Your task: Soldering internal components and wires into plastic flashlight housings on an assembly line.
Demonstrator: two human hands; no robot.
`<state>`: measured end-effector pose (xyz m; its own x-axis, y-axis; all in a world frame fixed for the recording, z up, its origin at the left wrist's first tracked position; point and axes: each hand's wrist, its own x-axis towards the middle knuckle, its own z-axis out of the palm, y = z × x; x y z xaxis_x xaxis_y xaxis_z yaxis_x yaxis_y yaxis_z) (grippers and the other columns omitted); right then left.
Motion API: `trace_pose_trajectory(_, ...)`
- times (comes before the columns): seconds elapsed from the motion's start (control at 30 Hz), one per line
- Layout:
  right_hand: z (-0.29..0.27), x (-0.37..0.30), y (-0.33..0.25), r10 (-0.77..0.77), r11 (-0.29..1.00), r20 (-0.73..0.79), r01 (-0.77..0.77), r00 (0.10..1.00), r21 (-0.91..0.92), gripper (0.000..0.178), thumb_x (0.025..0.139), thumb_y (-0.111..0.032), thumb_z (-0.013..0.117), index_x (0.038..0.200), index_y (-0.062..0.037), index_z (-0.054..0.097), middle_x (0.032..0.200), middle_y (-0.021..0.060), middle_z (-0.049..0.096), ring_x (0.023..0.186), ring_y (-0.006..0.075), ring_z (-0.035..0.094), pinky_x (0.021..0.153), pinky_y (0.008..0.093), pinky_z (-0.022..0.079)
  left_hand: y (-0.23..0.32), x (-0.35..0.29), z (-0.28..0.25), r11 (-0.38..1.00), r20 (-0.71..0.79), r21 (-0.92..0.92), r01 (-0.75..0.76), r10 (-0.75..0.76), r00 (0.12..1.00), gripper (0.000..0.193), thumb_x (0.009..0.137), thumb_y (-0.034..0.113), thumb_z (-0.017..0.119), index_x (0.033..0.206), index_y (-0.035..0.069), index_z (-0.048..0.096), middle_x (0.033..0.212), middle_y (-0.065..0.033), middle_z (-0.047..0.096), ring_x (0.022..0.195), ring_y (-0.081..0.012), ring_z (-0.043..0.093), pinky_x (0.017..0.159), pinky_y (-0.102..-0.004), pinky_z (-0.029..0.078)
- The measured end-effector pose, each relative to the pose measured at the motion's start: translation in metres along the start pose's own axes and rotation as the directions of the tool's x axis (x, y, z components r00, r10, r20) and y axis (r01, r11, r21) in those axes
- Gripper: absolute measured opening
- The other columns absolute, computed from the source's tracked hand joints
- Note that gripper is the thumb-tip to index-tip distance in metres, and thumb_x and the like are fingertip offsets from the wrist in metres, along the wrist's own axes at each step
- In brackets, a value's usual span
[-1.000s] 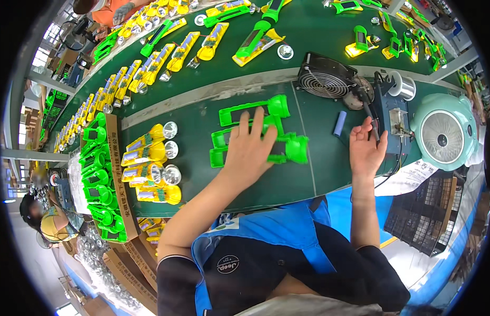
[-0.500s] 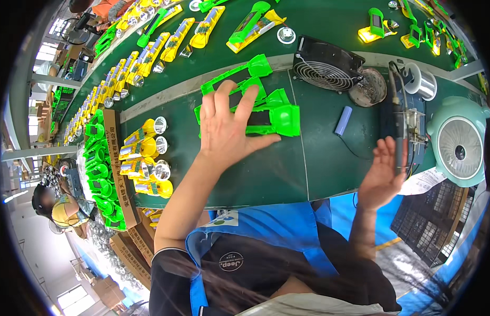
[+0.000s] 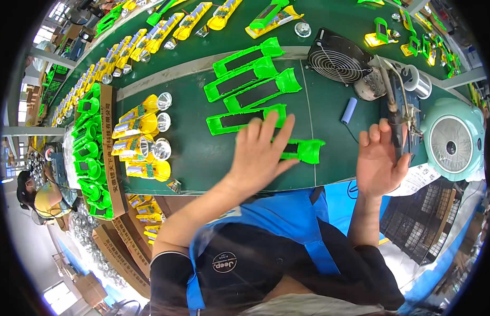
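Observation:
My left hand (image 3: 260, 152) is over the bench with its fingers spread. It partly covers a green plastic housing (image 3: 310, 151) between thumb and forefinger; whether it touches is hard to tell. Another green housing (image 3: 229, 122) lies at its fingertips. Beyond lie more green housings with dark panels, the nearest of these (image 3: 261, 92) slightly overlapping its neighbour. My right hand (image 3: 379, 163) is turned palm up with curled fingers, and the dark handle of a soldering iron (image 3: 396, 129) lies between forefinger and thumb. A purple cylindrical battery cell (image 3: 349, 110) with a wire lies between the hands.
Yellow lamp bodies with reflectors (image 3: 145, 122) line the left side, beside a carton (image 3: 107, 152) of green housings. A black fan (image 3: 337, 58), a solder spool (image 3: 417, 83) and a mint-green fan (image 3: 451, 145) stand right. More lamp parts lie along the far belt (image 3: 203, 50).
My left hand has moved right and nearer to me. The green housings, bunched under it before, are now spread apart. The soldering iron tilts differently at my right hand. The whole view has shifted.

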<state>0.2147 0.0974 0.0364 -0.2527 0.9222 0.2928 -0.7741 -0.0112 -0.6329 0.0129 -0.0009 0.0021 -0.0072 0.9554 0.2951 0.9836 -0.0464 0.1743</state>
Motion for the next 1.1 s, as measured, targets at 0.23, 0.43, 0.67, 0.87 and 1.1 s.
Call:
trace_pose_trajectory(0.23, 0.003, -0.026, 0.063, 0.155, 0.969, 0.073, -0.137, 0.985, -0.205, 0.041, 0.096, -0.040, 0.057, 0.112, -0.0101, 0.036, 0.097, 0.0099, 0.053, 0.074, 0.0285, 0.063, 0.081, 0.0466, 0.049, -0.059, 0.038, -0.022, 0.997, -0.246, -0.014, 0.070, -0.072, 0.967, 0.070, 0.077, 0.022, 0.073, 0.138, 0.004, 0.044, 0.138, -0.0174, 0.043, 0.123, -0.0373, 0.043, 0.100, -0.0496, 0.032)
trace_pose_trajectory(0.43, -0.002, -0.029, 0.087, 0.115, 0.862, 0.249, 0.028, 0.962, -0.506, 0.040, 0.098, -0.039, 0.053, 0.110, -0.0059, 0.034, 0.103, 0.0159, 0.050, 0.086, 0.0281, 0.064, 0.092, 0.0472, 0.045, -0.199, 0.174, 0.018, 0.955, -0.447, 0.084, 0.285, -0.219, 0.867, 0.050, 0.087, 0.024, 0.066, 0.130, 0.005, 0.050, 0.131, -0.0160, 0.050, 0.118, -0.0353, 0.048, 0.095, -0.0498, 0.041)
trace_pose_trajectory(0.67, -0.006, -0.018, 0.099, 0.029, 0.942, 0.161, 0.026, 0.987, -0.333, 0.030, 0.095, -0.019, 0.059, 0.113, -0.0064, 0.039, 0.101, 0.0133, 0.051, 0.090, 0.0261, 0.066, 0.113, 0.0524, 0.028, -0.242, 0.289, 0.053, 0.934, 0.165, 0.224, 0.279, -0.318, 0.934, 0.067, 0.084, 0.037, 0.065, 0.143, 0.033, 0.035, 0.120, -0.0206, 0.061, 0.109, -0.0415, 0.060, 0.094, -0.0638, 0.038)
trace_pose_trajectory(0.87, -0.006, -0.011, 0.092, -0.007, 0.928, 0.296, 0.117, 0.955, -0.355, 0.026, 0.095, -0.013, 0.059, 0.115, -0.0044, 0.044, 0.101, 0.0136, 0.055, 0.085, 0.0222, 0.062, 0.084, 0.0378, 0.050, -0.204, 0.234, -0.030, 0.973, 0.169, 0.094, 0.209, -0.223, 0.960, 0.040, 0.088, 0.023, 0.059, 0.127, 0.030, 0.052, 0.111, -0.0185, 0.058, 0.104, -0.0385, 0.060, 0.089, -0.0518, 0.045)
trace_pose_trajectory(1.1, 0.004, -0.020, 0.114, 0.258, 0.941, 0.218, -0.194, 0.941, -0.279, 0.026, 0.097, -0.011, 0.055, 0.114, -0.0051, 0.037, 0.095, 0.0065, 0.056, 0.085, 0.0139, 0.061, 0.076, 0.0297, 0.052, -0.135, -0.025, -0.099, 0.636, 0.328, -0.564, 0.526, -0.412, 0.850, 0.059, 0.089, 0.005, 0.058, 0.145, 0.007, 0.041, 0.137, -0.0049, 0.050, 0.108, -0.0130, 0.053, 0.085, -0.0246, 0.044)
